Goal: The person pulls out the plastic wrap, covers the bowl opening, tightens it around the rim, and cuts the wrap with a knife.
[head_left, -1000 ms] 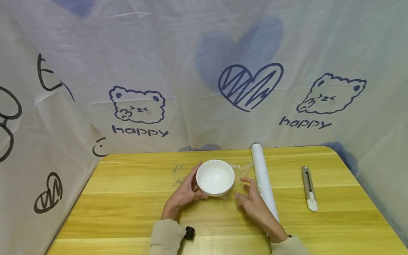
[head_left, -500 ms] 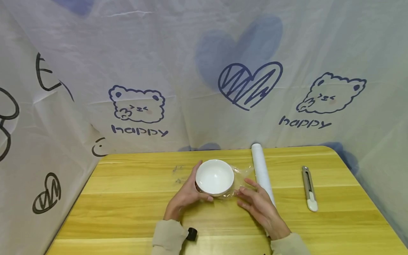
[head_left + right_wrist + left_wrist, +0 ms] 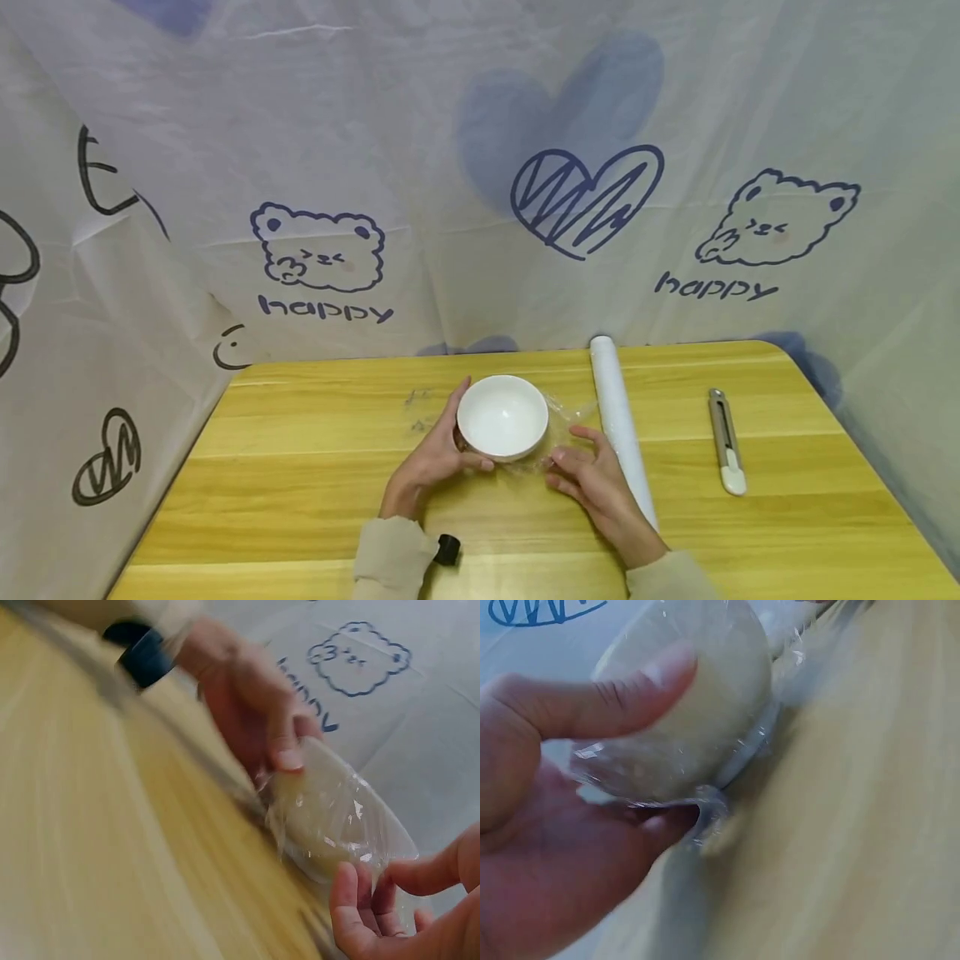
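the left hand (image 3: 433,458) is cupping the white bowl (image 3: 502,415) from its left side, thumb lying along the bowl's wall and fingers curling under its base, as the left wrist view is showing. clear plastic wrap (image 3: 564,417) is covering the bowl and bunching up under it and out toward the right hand. the bowl is sitting between the two hands on the wooden table (image 3: 300,467), touching the left hand.

the right hand (image 3: 592,477) is resting just to the bowl's right, fingers bent and fingertips (image 3: 346,889) pinching the loose edge of the wrap at the bowl's lower side; the grip is partly blurred in the right wrist view.

the roll of wrap (image 3: 619,421) is lying lengthwise just beyond the right hand, running away from the person and partly passing behind that hand. a utility knife (image 3: 726,454) is lying well apart to the right of the right hand. a black wrist strap (image 3: 447,549) is showing at the left sleeve. a printed cloth backdrop (image 3: 480,183) with bears and hearts is hanging beyond both hands.
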The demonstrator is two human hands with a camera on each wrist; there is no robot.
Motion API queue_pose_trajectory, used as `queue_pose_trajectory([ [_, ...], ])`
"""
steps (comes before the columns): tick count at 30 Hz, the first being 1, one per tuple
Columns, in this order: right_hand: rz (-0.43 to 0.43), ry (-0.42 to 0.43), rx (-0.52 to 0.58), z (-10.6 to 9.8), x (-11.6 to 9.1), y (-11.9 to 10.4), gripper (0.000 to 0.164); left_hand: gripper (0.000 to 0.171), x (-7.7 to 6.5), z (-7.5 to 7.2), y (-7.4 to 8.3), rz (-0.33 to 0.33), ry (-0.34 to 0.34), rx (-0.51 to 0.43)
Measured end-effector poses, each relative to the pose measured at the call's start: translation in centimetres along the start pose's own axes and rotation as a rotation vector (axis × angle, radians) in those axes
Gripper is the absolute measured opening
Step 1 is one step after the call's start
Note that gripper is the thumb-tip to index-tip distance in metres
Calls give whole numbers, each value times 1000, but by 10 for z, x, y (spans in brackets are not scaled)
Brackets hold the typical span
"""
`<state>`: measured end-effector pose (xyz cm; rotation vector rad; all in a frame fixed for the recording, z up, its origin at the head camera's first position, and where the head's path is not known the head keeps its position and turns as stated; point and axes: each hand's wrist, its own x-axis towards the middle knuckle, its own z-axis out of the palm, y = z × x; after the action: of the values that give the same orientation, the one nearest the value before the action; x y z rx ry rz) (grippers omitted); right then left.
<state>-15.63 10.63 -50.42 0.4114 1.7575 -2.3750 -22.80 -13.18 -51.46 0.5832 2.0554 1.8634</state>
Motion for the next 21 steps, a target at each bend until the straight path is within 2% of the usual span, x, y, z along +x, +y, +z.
queue_pose_trajectory([
  [1, -35, 14, -50, 2, -1, 0, 49, 127, 1, -1, -2, -8, 15, 15],
  [5, -241, 88, -333, 11, -6, -3, 20, 124, -2, -4, 8, -40, 57, 82],
  [6, -285, 91, -387, 13, -8, -4, 13, 124, -2, -5, 10, -42, 60, 94],
  [8, -344, 45, -462, 17, -10, -6, 8, 125, -3, -3, 13, -47, 54, 99],
  [12, -338, -143, -500, 21, -14, -4, 16, 132, -3, 2, 14, -53, 44, 140],
  [15, -315, -225, -494, 20, -14, 1, 19, 135, -2, 7, 11, -40, 55, 167],
  [19, -278, -341, -436, 16, -12, 7, 28, 136, 1, 11, 6, -17, 76, 161],
  [21, -269, -402, -442, 16, -12, 9, 34, 136, 2, 13, 3, -9, 87, 160],
])
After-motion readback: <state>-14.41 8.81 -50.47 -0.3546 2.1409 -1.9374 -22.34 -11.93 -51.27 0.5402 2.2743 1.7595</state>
